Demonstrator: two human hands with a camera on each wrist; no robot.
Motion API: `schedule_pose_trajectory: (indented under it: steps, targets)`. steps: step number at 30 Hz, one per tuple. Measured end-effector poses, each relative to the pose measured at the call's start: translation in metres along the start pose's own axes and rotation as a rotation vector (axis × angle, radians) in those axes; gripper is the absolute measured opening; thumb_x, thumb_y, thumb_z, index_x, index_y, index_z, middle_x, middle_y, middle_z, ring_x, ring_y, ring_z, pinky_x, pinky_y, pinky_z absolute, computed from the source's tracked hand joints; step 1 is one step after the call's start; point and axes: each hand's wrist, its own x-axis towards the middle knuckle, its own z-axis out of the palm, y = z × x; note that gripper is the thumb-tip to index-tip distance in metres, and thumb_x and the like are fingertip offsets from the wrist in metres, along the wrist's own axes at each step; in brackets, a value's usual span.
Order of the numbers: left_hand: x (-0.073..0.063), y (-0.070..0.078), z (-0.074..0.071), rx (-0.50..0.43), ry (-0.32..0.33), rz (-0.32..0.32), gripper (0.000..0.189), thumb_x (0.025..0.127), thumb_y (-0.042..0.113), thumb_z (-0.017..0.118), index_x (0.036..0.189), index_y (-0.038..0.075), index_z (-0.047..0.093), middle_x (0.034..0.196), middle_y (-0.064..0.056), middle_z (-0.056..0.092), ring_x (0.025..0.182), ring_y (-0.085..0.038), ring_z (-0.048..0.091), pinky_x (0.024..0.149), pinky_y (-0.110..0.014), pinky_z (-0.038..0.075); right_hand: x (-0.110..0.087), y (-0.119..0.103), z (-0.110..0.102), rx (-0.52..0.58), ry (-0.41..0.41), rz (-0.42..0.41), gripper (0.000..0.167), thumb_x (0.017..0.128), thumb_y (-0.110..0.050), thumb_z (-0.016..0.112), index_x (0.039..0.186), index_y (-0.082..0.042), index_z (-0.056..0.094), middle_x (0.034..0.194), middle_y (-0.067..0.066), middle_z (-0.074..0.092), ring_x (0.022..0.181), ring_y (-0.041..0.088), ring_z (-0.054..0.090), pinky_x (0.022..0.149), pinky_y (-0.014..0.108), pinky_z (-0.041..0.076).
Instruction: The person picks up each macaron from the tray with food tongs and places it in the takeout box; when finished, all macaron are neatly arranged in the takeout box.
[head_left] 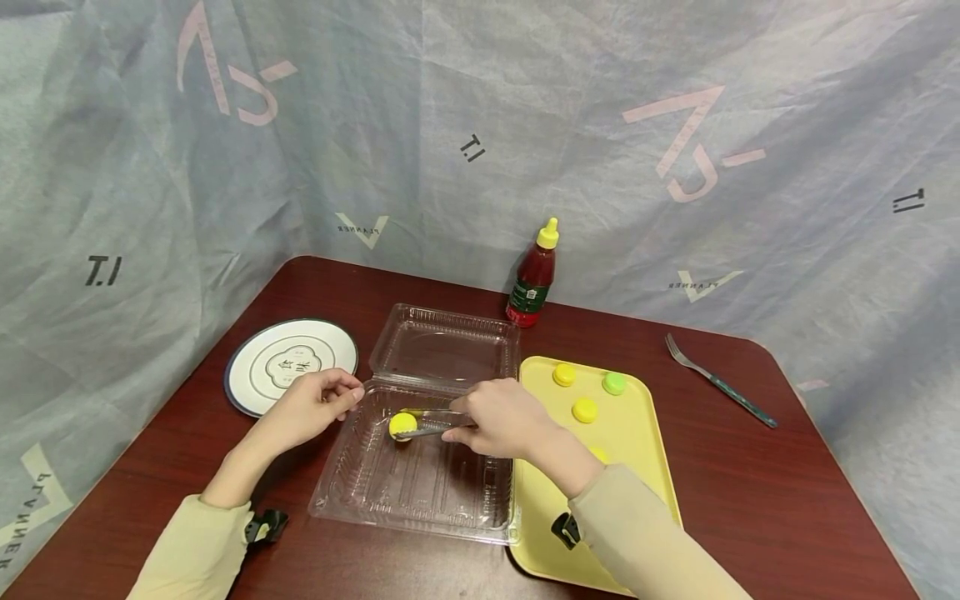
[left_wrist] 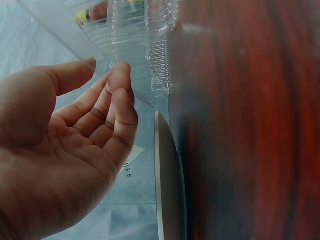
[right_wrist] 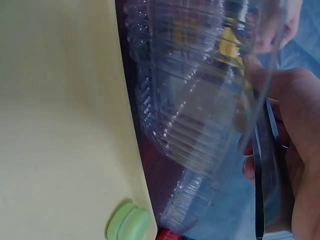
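My right hand (head_left: 502,417) grips a pair of metal tongs (head_left: 431,432) over the near half of a clear plastic clamshell box (head_left: 412,527). Between the tongs' tips is a yellow macaron (head_left: 402,426), low inside that half; whether it touches the bottom I cannot tell. In the right wrist view the tongs (right_wrist: 272,185) run along the palm, and the box wall partly blurs the macaron. My left hand (head_left: 311,408) hovers by the box's left rim with fingers loosely bent. Nothing shows between its thumb and fingers in the left wrist view.
A yellow tray (head_left: 637,433) right of the box bears several yellow macarons (head_left: 585,409) and a green one (head_left: 614,383), partly under my right forearm. A white plate (head_left: 255,358) lies left, a red sauce bottle (head_left: 533,279) stands behind, and a fork (head_left: 720,382) lies far right.
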Motion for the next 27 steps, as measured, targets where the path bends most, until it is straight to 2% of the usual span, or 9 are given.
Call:
schedule_pose_trajectory:
  steps: [3, 8, 15, 18, 20, 23, 25, 27]
  targets:
    - [0.0, 0.0, 0.0, -0.001, -0.001, -0.001, 0.013, 0.098, 0.008, 0.063, 0.103, -0.004, 0.066, 0.076, -0.002, 0.064, 0.066, -0.018, 0.062, 0.062, -0.026, 0.051, 0.003, -0.002, 0.003, -0.007, -0.007, 0.002, 0.038, 0.092, -0.048, 0.068, 0.068, -0.022, 0.055, 0.054, -0.015, 0.043, 0.049, 0.005, 0.044, 0.049, 0.03, 0.043]
    - [0.0, 0.001, 0.0, -0.001, -0.004, -0.003, 0.013, 0.098, 0.008, 0.063, 0.102, -0.004, 0.066, 0.076, -0.002, 0.063, 0.066, -0.018, 0.061, 0.063, -0.026, 0.051, 0.007, -0.004, 0.007, -0.02, -0.015, 0.008, 0.035, 0.092, -0.05, 0.068, 0.072, -0.022, 0.059, 0.056, -0.014, 0.046, 0.05, 0.005, 0.045, 0.049, 0.031, 0.045]
    - [0.0, 0.001, 0.0, -0.008, -0.005, -0.012, 0.014, 0.099, 0.009, 0.062, 0.103, -0.004, 0.066, 0.076, -0.003, 0.063, 0.067, -0.019, 0.061, 0.063, -0.026, 0.051, 0.01, -0.005, 0.013, -0.021, -0.001, 0.002, 0.041, 0.091, -0.05, 0.068, 0.067, -0.022, 0.052, 0.055, -0.012, 0.043, 0.049, 0.006, 0.042, 0.047, 0.029, 0.042]
    - [0.0, 0.001, 0.0, -0.012, -0.004, -0.015, 0.014, 0.099, 0.009, 0.063, 0.103, -0.004, 0.066, 0.077, -0.003, 0.063, 0.067, -0.019, 0.061, 0.063, -0.026, 0.052, 0.01, -0.006, 0.014, -0.016, -0.005, 0.005, 0.041, 0.091, -0.051, 0.068, 0.067, -0.021, 0.054, 0.055, -0.012, 0.044, 0.049, 0.006, 0.04, 0.046, 0.028, 0.04]
    - [0.0, 0.001, 0.0, -0.012, -0.003, -0.017, 0.014, 0.098, 0.009, 0.063, 0.103, -0.004, 0.066, 0.077, -0.003, 0.063, 0.067, -0.018, 0.061, 0.063, -0.026, 0.052, 0.01, -0.006, 0.014, -0.013, -0.008, 0.008, 0.037, 0.091, -0.051, 0.069, 0.073, -0.019, 0.064, 0.058, -0.012, 0.051, 0.049, 0.006, 0.041, 0.047, 0.028, 0.041]
    - [0.0, 0.001, 0.0, -0.012, -0.001, -0.018, 0.014, 0.098, 0.009, 0.063, 0.103, -0.004, 0.066, 0.077, -0.003, 0.063, 0.067, -0.018, 0.061, 0.062, -0.026, 0.052, 0.01, -0.007, 0.014, -0.016, -0.013, 0.017, 0.037, 0.09, -0.053, 0.068, 0.089, -0.017, 0.076, 0.068, -0.01, 0.063, 0.05, 0.005, 0.045, 0.049, 0.029, 0.045]
    - [0.0, 0.001, 0.001, -0.011, 0.0, -0.018, 0.014, 0.098, 0.009, 0.063, 0.103, -0.004, 0.066, 0.077, -0.003, 0.063, 0.067, -0.018, 0.061, 0.062, -0.027, 0.052, 0.01, -0.008, 0.014, -0.023, -0.019, 0.025, 0.039, 0.09, -0.055, 0.068, 0.097, -0.017, 0.078, 0.072, -0.01, 0.067, 0.051, 0.004, 0.046, 0.05, 0.029, 0.047]
    - [0.0, 0.001, 0.001, -0.011, 0.0, -0.018, 0.014, 0.098, 0.009, 0.063, 0.103, -0.004, 0.066, 0.076, -0.003, 0.063, 0.066, -0.018, 0.061, 0.062, -0.026, 0.052, 0.01, -0.008, 0.013, -0.025, -0.023, 0.032, 0.04, 0.089, -0.056, 0.068, 0.095, -0.018, 0.077, 0.072, -0.01, 0.066, 0.05, 0.005, 0.046, 0.049, 0.029, 0.046]
